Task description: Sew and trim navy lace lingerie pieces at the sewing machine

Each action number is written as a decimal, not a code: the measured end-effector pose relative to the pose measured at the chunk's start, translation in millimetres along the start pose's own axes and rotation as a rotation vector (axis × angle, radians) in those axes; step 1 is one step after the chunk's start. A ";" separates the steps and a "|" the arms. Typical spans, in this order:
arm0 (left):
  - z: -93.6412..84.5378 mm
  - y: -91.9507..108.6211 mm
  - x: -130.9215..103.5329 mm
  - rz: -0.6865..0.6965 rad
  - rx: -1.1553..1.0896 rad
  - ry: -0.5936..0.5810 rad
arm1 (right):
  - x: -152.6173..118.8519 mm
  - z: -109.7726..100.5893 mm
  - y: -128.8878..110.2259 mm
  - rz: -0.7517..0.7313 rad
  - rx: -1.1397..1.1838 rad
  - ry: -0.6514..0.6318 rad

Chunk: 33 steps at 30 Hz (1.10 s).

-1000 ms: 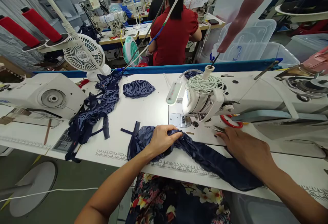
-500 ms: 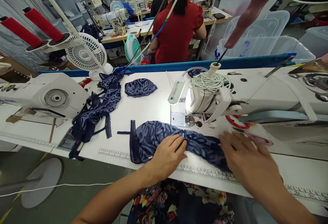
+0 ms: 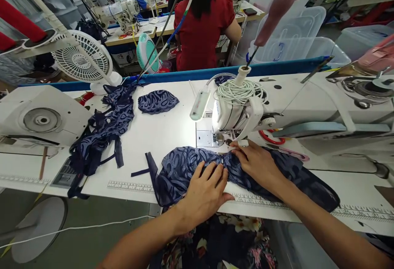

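Note:
A navy patterned lace bra piece [image 3: 181, 164] lies along the front of the white table, with a dark sheer panel [image 3: 317, 185] spread out at its right end. My left hand [image 3: 206, 191] rests on its middle, palm down and fingers spread. Further right, my right hand [image 3: 258, 164] lies over the lace, fingers stretched toward the sewing machine [image 3: 234, 115]. Its fingertips are at the upper edge of the piece, just right of the metal needle plate [image 3: 205, 138]. What lies under both palms is hidden.
Left of the work lie a heap of navy lace pieces [image 3: 113, 121] and a single lace cup [image 3: 158, 101]. Pink-handled scissors [image 3: 294, 153] and a red ring [image 3: 272, 137] lie behind my right hand. A second machine [image 3: 43, 115] and a white fan [image 3: 81, 57] stand left. A person in red [image 3: 200, 31] sits beyond.
My right hand has moved left and up toward the needle area. The right part of the bra piece now lies spread out to the right. My left hand stays on the lace.

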State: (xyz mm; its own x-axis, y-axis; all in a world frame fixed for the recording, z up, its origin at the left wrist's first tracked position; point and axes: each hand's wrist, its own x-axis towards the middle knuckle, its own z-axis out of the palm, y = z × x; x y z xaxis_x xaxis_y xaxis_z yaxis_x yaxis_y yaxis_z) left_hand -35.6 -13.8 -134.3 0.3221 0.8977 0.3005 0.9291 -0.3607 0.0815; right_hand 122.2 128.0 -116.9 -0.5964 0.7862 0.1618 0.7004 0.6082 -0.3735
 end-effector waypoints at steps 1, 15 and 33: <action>0.0 0.0 0.4 -0.005 -0.001 -0.001 | 0.2 -3.9 -5.2 0.019 0.017 -0.032; 3.1 3.2 -3.1 0.076 -0.065 0.035 | 23.3 -5.2 -28.2 0.229 0.078 -0.333; -30.1 -0.8 -42.7 -0.033 -0.027 0.211 | -71.9 -29.1 -8.7 -0.257 -0.090 0.225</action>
State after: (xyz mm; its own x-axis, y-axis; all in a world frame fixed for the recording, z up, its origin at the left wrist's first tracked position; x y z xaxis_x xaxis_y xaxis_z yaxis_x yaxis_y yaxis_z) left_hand -55.5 -59.5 -118.6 0.2442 0.8373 0.4892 0.9323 -0.3416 0.1192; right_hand 170.4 69.3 -98.7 -0.6632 0.6049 0.4408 0.5767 0.7884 -0.2142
